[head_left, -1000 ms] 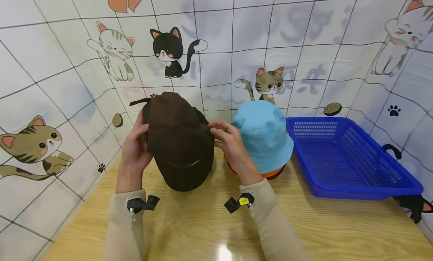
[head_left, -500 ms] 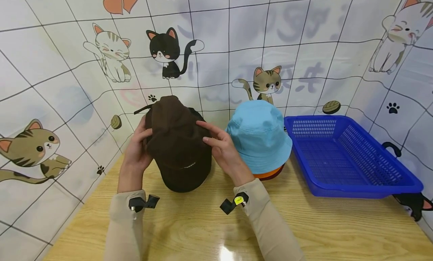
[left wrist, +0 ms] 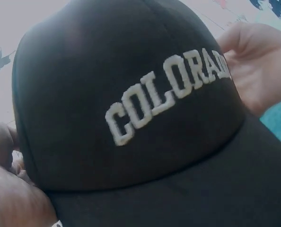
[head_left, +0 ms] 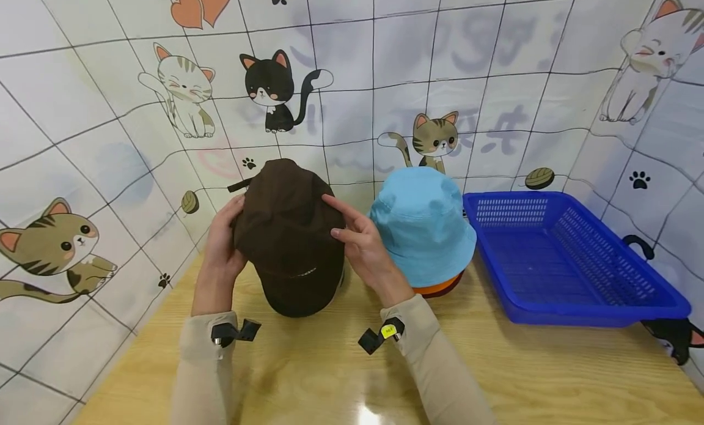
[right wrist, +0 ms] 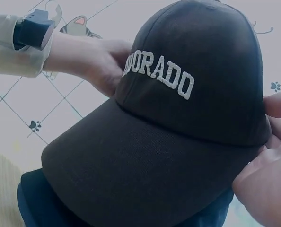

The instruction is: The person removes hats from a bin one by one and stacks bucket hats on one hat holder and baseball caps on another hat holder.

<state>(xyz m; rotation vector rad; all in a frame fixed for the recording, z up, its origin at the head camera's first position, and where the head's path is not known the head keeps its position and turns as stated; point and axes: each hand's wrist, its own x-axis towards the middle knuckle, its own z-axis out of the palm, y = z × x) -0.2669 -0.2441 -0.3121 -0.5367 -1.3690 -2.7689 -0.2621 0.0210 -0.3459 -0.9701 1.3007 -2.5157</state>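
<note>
A dark brown baseball cap (head_left: 286, 229) with white "COLORADO" lettering is held between both hands, its brim toward me. My left hand (head_left: 220, 244) grips the cap's left side, its fingertips partly hidden behind the crown. On the other side my right hand (head_left: 368, 247) holds the cap's edge, with index finger and thumb spread on the crown in the head view. Below the brim in the right wrist view shows another dark cap (right wrist: 34, 196). Close to my right hand stands a light blue bucket hat (head_left: 423, 223), stacked on an orange hat (head_left: 440, 286) and a dark red one.
A blue plastic basket (head_left: 594, 313) stands on the right of the wooden table (head_left: 308, 376), beside the bucket hats. Behind and at both sides rises a white wall covering (head_left: 352, 64) with a grid and cartoon cats.
My right hand has shifted left, its fingers further onto the cap. The cap has turned slightly, its back strap moving right. The bucket hats and basket stay in place.
</note>
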